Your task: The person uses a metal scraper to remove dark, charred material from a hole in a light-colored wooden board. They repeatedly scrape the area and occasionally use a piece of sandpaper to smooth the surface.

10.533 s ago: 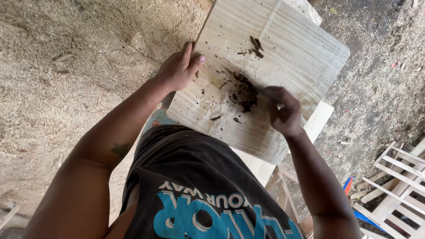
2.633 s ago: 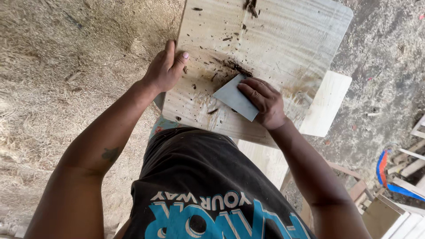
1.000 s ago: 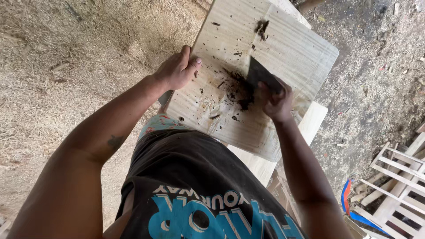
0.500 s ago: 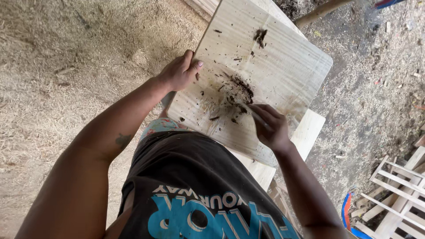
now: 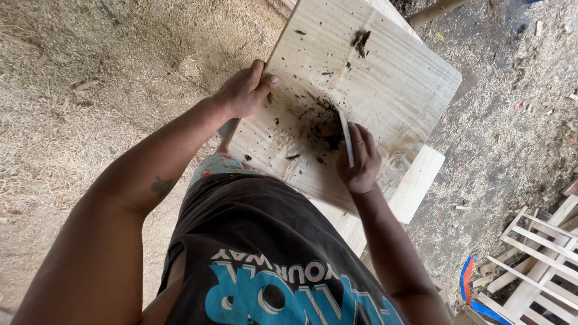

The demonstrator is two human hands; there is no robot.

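Near the board's middle, the right hand [image 5: 361,161] grips a thin scraper [image 5: 346,136], now turned edge-on beside the dark debris [image 5: 325,123] instead of lying flat. At the left edge, the left hand [image 5: 244,91] still clasps the wooden board [image 5: 391,72].

Floor [image 5: 90,72] was basically all sawdust and wood shavings, daylight on it. Pale slatted wooden frames [image 5: 536,253] were stacked bottom right, maybe chair parts.
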